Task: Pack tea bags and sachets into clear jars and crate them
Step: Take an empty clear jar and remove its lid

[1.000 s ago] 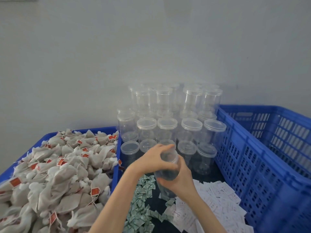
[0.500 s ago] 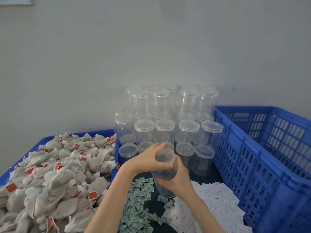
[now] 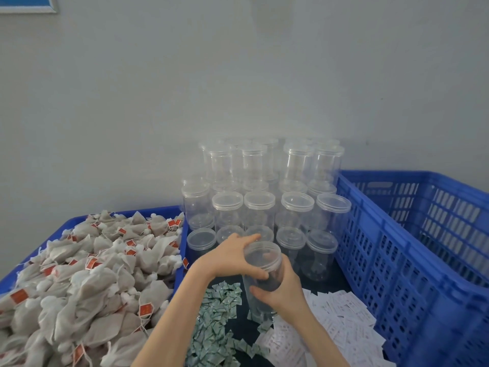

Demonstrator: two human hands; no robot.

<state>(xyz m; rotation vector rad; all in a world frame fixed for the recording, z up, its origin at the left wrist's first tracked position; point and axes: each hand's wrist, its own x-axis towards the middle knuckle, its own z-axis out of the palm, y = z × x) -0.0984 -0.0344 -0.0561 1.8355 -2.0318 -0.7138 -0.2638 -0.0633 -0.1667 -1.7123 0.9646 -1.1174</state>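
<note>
Risk noted first: the clear jar was held above the loose green sachets and white sachets, not seated on the counter. If the lid released suddenly during a twist, the smooth wall could slip in the grip and the jar could tip toward 12 o'clock, into the stacked empty jars just behind it; those looked light and easily toppled. Judgement only.

Pose: left hand came in from 7 o'clock, palm over the lid, fingers and thumb curled round its rim. Right hand came from 5 o'clock, fingers clamped round the jar body below the lid. Forearms converged at centre.

Location: the jar sat at frame centre, apparently empty, tea bags heaped in a blue bin at 9 o'clock, blue crate at 3 o'clock.
</note>
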